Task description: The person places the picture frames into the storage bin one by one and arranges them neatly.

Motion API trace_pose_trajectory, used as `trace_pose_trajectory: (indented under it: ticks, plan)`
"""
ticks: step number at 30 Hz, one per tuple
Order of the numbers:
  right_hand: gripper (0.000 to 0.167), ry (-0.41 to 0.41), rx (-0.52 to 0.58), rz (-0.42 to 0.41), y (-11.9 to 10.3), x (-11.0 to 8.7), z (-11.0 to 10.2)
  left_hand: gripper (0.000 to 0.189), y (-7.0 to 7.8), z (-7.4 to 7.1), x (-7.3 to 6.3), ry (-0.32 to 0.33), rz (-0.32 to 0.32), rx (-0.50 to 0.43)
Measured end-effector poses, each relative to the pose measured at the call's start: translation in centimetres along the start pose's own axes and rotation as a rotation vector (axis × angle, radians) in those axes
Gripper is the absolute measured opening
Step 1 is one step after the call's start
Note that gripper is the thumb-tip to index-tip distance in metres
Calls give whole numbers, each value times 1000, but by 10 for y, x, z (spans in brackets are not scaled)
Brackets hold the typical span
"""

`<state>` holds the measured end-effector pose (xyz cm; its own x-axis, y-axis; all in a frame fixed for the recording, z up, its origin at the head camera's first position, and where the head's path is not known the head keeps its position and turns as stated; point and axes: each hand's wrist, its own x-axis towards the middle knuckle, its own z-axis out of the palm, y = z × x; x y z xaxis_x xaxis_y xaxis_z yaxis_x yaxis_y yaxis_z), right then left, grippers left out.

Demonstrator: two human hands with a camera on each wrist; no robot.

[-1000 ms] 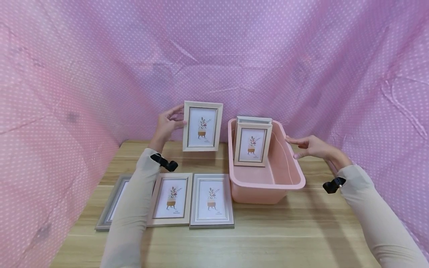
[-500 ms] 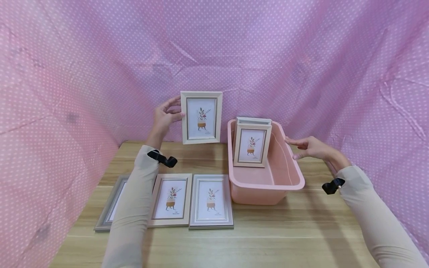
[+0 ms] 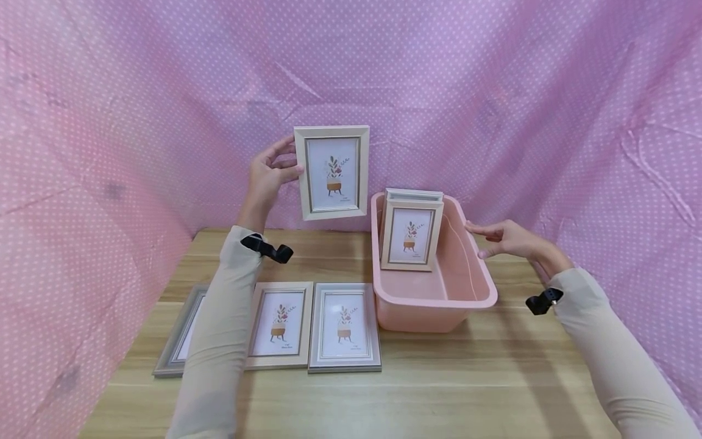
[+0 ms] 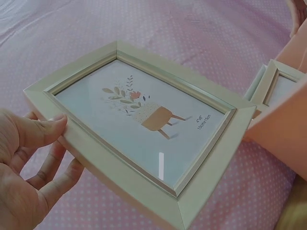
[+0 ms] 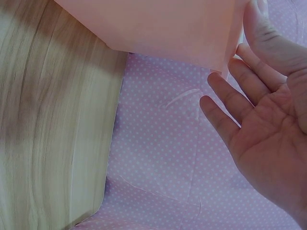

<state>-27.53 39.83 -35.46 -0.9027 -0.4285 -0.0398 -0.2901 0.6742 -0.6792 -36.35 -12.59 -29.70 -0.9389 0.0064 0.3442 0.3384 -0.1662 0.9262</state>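
My left hand [image 3: 265,177] pinches a cream picture frame [image 3: 362,171] by its left edge, thumb on the front and fingers behind. The frame is upright in the air above the back of the table, showing a print of a potted plant; the left wrist view shows the thumb [image 4: 50,130] on its border. My right hand [image 3: 507,239] has its fingers fairly straight, fingertips right at the right rim of a pink plastic bin [image 3: 439,305]. In the right wrist view its palm [image 5: 273,139] is turned to the camera. Inside the bin, a beige frame [image 3: 386,247] leans before a white one [image 3: 414,194].
On the table [image 3: 439,390], a silver-white frame [image 3: 344,366], a beige frame [image 3: 280,364] and a grey frame [image 3: 170,369] lie flat in a row left of the bin. My left sleeve partly covers the last two. Pink dotted cloth [image 3: 351,61] hangs behind the table.
My left hand has raised the cream picture frame higher, and it looks larger now. My right hand stays at the bin's rim, and the bin and other frames stay put.
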Motion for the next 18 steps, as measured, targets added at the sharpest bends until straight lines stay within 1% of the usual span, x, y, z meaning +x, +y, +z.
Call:
trace_pose_trajectory:
  ticks: [5,10,18]
  plan:
    - [71,-5,6,-1,0,1,-1,65,8,5,1,6,19,-12]
    - [71,-13,11,4,-1,0,-2,64,12,11,2,5,19,-33]
    - [72,-3,5,5,0,-1,-1,63,15,26,2,-25,41,-45]
